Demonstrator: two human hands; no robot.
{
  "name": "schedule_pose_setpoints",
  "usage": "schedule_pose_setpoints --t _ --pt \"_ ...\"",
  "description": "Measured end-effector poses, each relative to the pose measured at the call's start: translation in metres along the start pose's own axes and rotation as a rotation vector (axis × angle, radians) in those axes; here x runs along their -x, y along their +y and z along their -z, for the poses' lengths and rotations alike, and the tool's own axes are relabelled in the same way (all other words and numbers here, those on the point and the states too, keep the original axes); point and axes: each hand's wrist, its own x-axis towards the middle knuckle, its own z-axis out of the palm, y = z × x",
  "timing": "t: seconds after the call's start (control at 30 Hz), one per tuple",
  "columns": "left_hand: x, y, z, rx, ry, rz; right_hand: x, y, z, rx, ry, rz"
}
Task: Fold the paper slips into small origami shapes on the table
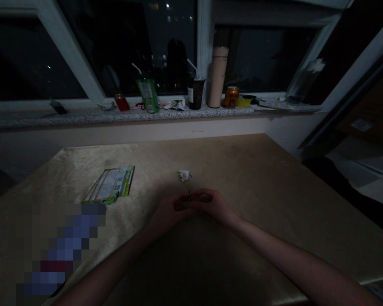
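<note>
Both hands meet above the table in the middle of the head view. My left hand [169, 213] has its fingers curled and closed. Facing it, my right hand [214, 207] is closed the same way, its fingertips against those of the left. Between the fingertips stands a thin, dark-edged thing [190, 195], seen almost edge-on and too dark to name. Just beyond the hands lies a small crumpled wrapper [184, 175] in green and white. Farther left, several flat green-and-white printed sheets or packets [111, 185] overlap on the table.
The brown tabletop [258, 182] reaches to the wall below a window. Along the granite sill [172, 113] stand a green carton [147, 94], a dark cup with a straw [195, 93], a tall pink flask [217, 78] and an orange can [231, 97]. A pixelated patch hides the lower left.
</note>
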Motion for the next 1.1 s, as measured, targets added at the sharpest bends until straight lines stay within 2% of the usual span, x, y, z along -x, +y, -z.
schedule_pose_setpoints --t 0.1,0.3,0.43,0.5,0.63,1.1 --pt "-0.001 0.001 0.002 0.059 -0.036 0.010 -0.002 0.000 0.001 0.044 -0.032 0.034" --pt "-0.002 0.000 0.005 0.143 -0.030 0.038 0.001 0.000 0.004 0.346 0.024 0.266" --pt "-0.003 -0.004 0.007 0.208 -0.026 0.060 0.003 0.001 0.006 0.489 -0.019 0.313" --pt "-0.002 -0.005 0.008 0.267 -0.020 0.072 0.003 0.002 0.007 0.435 -0.076 0.292" --pt "0.000 -0.006 0.008 0.366 0.001 0.108 0.000 0.004 0.009 0.164 -0.208 0.185" --pt "0.000 -0.008 0.015 0.616 -0.033 0.165 -0.002 0.005 0.013 -0.059 -0.217 0.129"
